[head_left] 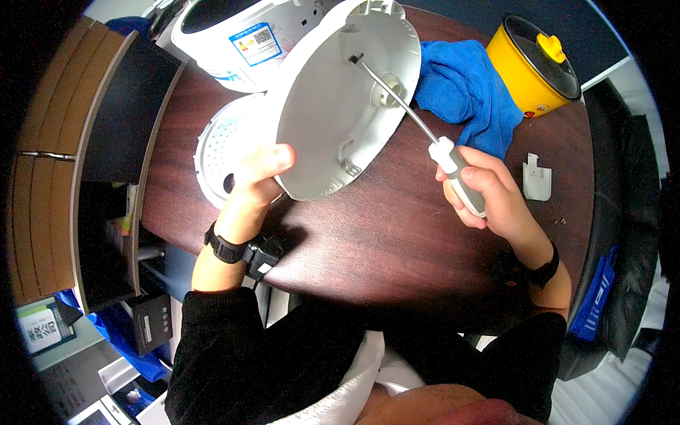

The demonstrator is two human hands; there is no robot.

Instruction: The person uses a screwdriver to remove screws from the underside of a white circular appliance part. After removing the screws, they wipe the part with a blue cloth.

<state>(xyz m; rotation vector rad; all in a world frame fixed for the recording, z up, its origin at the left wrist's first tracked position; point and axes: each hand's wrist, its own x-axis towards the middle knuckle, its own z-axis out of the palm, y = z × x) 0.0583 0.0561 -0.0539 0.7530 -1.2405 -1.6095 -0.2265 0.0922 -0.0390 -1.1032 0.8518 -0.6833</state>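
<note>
My left hand (263, 173) grips the near-left rim of a white oval plastic cover (322, 120), its hollow inside tilted up. In my right hand (492, 188) is a screwdriver (457, 173) with a grey and white handle. Its long metal shaft slants up and left into the cover. The tip meets a small dark spot on the inner wall; whether a screw sits there is too small to tell. A short round white post (386, 91) stands inside the cover beside the shaft.
Behind the cover stands a white appliance housing (283, 46); a perforated white disc (212, 145) lies left. A blue cloth (460, 88) touches a yellow pot (520, 74) with a dark lid. A small white plastic piece (537, 178) and tiny screws (559, 222) lie right on the brown table (340, 241).
</note>
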